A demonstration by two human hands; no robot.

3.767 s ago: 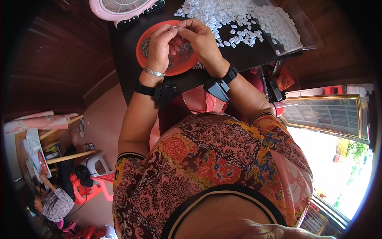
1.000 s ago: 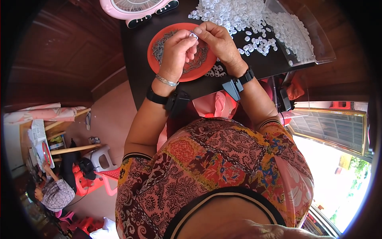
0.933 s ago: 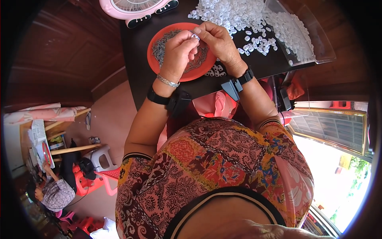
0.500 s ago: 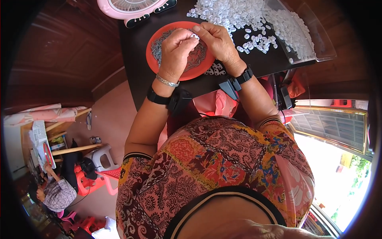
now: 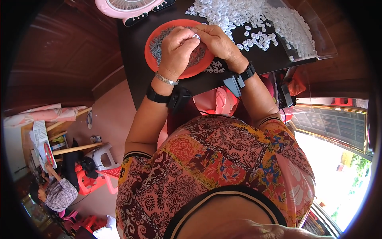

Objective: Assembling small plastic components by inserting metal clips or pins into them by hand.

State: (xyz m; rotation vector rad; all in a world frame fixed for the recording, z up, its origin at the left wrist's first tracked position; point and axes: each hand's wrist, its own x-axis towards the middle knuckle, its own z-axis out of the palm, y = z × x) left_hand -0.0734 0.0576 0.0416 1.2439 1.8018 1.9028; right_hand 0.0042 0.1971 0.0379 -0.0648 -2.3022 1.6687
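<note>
Over the orange-red plate (image 5: 151, 63), my left hand (image 5: 175, 51) pinches a small white plastic piece (image 5: 196, 36) between thumb and fingers. My right hand (image 5: 219, 43) is closed and meets the left at the fingertips, right by that piece. What its fingers hold, if anything, is hidden behind the thumb and knuckles. Many small grey slender pieces (image 5: 156, 48) lie in the plate under both hands. A few white pieces with dark holes (image 5: 215, 67) lie on the table beside the plate's right edge, below my right hand.
Loose white oval pieces (image 5: 260, 40) spread from a large white heap (image 5: 227, 12) on the dark table (image 5: 137, 75). More fill a clear tray (image 5: 324, 49) at the right. A pink fan (image 5: 129, 12) stands far left. Another person (image 5: 61, 193) sits at lower left.
My right hand has turned slightly and its fingers have come in against the left fingertips. The left hand still pinches the white piece. The view has shifted a little.
</note>
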